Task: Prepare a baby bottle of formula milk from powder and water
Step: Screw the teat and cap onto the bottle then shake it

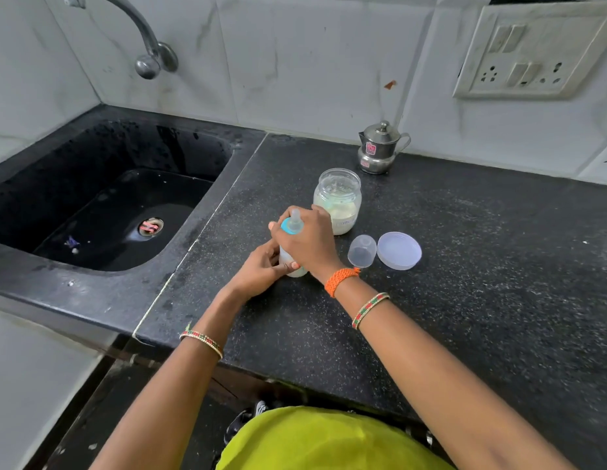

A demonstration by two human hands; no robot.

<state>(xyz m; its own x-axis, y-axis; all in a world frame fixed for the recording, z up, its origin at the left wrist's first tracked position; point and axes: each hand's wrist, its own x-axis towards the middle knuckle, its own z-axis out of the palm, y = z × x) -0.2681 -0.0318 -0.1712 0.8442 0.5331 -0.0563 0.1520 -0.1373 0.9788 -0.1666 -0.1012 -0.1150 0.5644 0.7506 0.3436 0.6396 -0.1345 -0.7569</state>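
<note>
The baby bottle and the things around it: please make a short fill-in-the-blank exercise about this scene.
1. The right hand grips the ____ ring at the top of the baby bottle.
2. The left hand holds the bottle's ____ part.
3. The powder jar stands without its ____.
4. The steel pot stands ____ the jar, near the wall.

Missing words: blue; lower; lid; behind

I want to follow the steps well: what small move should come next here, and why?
Probably finish twisting the teat ring tight: the right hand grips the blue ring atop the bottle, the left hand holds its body, and the clear cap lies beside it.
</note>
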